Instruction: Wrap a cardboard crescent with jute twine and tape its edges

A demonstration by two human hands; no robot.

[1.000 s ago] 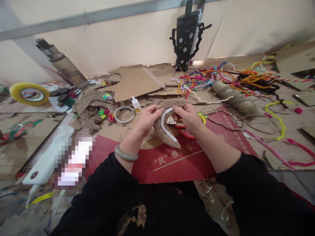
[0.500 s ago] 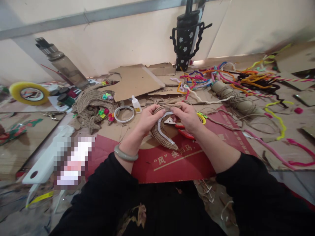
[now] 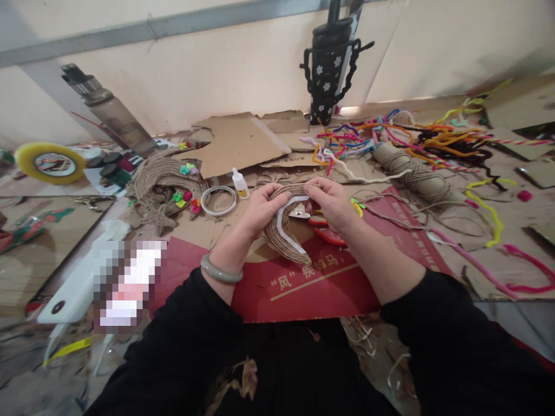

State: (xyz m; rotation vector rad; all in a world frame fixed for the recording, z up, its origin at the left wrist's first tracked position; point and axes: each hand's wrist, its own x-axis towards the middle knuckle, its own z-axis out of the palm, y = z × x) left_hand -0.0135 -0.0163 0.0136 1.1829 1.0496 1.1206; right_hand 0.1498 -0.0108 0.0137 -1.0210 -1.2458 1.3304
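Note:
Between my two hands is a curved, twine-wrapped crescent [image 3: 281, 241] with a strip of white tape [image 3: 282, 227] along its inner edge. My left hand [image 3: 259, 212] grips its upper left side, thumb on top. At the upper right end my right hand [image 3: 329, 202] pinches the crescent; the fingertips underneath are partly hidden. Just below the right hand lie red-handled pliers [image 3: 329, 236], their metal jaws near the crescent's inner curve. A red cardboard sheet [image 3: 260, 297] spreads beneath. Left of my hands are a small white glue bottle [image 3: 240, 184] and a roll of narrow white tape [image 3: 218, 201].
A twine-covered arch [image 3: 151, 179] with small coloured flowers stands left. Wide clear tape [image 3: 50, 163], a grey bottle [image 3: 113, 115] and a black tumbler [image 3: 327, 75] are behind. Right lie a twine spool [image 3: 416, 176], tangled pipe cleaners [image 3: 437, 138] and a white glue gun [image 3: 82, 277] at left.
The crescent has tilted very slightly in my hands, its lower end shifting a little left. My right hand's fingers have moved slightly along its upper edge.

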